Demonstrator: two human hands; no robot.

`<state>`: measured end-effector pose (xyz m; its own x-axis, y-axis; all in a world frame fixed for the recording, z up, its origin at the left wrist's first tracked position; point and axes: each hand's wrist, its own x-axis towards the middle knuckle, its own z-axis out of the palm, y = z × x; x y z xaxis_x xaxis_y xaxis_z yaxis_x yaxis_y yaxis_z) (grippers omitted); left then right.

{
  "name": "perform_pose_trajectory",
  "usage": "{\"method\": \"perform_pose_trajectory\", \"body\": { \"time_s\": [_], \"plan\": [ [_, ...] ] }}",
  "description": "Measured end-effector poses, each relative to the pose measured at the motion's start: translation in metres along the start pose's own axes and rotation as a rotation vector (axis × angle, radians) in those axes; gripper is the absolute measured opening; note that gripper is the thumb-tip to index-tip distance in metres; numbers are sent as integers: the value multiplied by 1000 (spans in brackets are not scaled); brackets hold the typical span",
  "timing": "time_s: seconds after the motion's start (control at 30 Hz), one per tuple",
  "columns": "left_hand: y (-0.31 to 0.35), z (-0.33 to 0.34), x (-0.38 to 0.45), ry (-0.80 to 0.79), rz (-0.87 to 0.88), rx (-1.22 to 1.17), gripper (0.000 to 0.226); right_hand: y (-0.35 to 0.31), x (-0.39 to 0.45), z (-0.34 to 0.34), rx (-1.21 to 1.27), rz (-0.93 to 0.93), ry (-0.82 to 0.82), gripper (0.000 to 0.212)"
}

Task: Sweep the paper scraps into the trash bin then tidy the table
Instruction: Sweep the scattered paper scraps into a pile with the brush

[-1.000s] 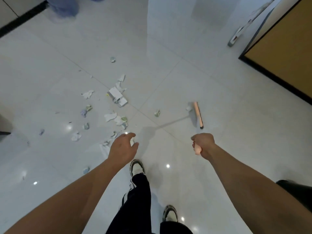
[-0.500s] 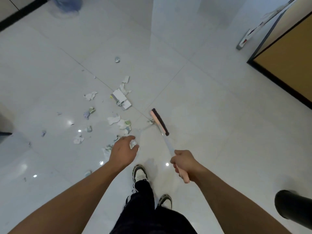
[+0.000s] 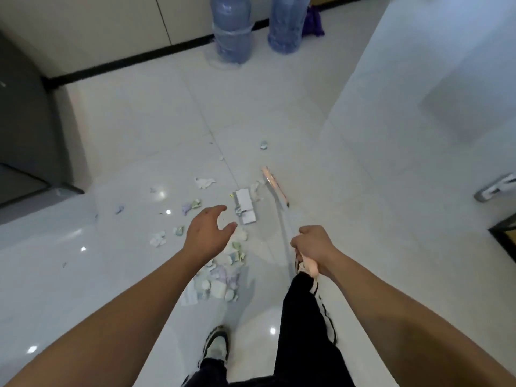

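Observation:
Torn paper scraps (image 3: pixel 223 277) lie scattered on the white tiled floor, thickest just beyond my feet, with a folded white sheet (image 3: pixel 245 205) further out. My right hand (image 3: pixel 311 247) grips the pink handle of a broom. Its pink head (image 3: pixel 275 187) rests on the floor right of the folded sheet, motion-blurred. My left hand (image 3: pixel 208 233) hovers above the scraps with relaxed, spread fingers and holds nothing.
Two blue water jugs (image 3: pixel 230 32) stand against the far wall. A dark cabinet (image 3: pixel 25 121) sits at the left, a white wall (image 3: pixel 446 79) at the right. A grey dustpan-like object (image 3: pixel 498 188) lies at the right edge. My shoe (image 3: pixel 216 344) is below the scraps.
The broom head swung left to the scraps, then out past the folded sheet. My view tilted up, bringing the water jugs and far wall into sight. My left hand's fingers spread.

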<state>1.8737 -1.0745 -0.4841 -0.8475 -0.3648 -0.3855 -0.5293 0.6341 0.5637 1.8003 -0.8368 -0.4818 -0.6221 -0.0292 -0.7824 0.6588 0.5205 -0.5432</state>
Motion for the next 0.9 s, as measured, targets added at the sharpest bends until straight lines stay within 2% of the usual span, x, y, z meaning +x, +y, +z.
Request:
{"method": "perform_pose_trajectory", "body": {
  "time_s": [0.13, 0.27, 0.43, 0.5, 0.57, 0.83, 0.9],
  "plan": [
    [38, 10, 69, 138, -114, -87, 57, -92, 125, -52, -251, -99, -1, 30],
    [76, 29, 129, 209, -226, -126, 56, -172, 236, -93, -437, -157, -15, 24],
    [99, 41, 169, 307, -284, -137, 54, -213, 308, -117, -587, -143, -117, 18],
    [102, 43, 170, 304, -319, -143, 54, -205, 302, -116, -685, -131, -157, 17],
    [102, 45, 163, 308, -364, -162, 53, -187, 279, -112, -763, -123, -216, 36],
    [91, 51, 95, 275, -522, -234, 54, -96, 139, -81, -748, -73, -439, 52],
    [89, 50, 77, 276, -510, -254, 54, -91, 116, -71, -631, -11, -458, 54]
  ]
}}
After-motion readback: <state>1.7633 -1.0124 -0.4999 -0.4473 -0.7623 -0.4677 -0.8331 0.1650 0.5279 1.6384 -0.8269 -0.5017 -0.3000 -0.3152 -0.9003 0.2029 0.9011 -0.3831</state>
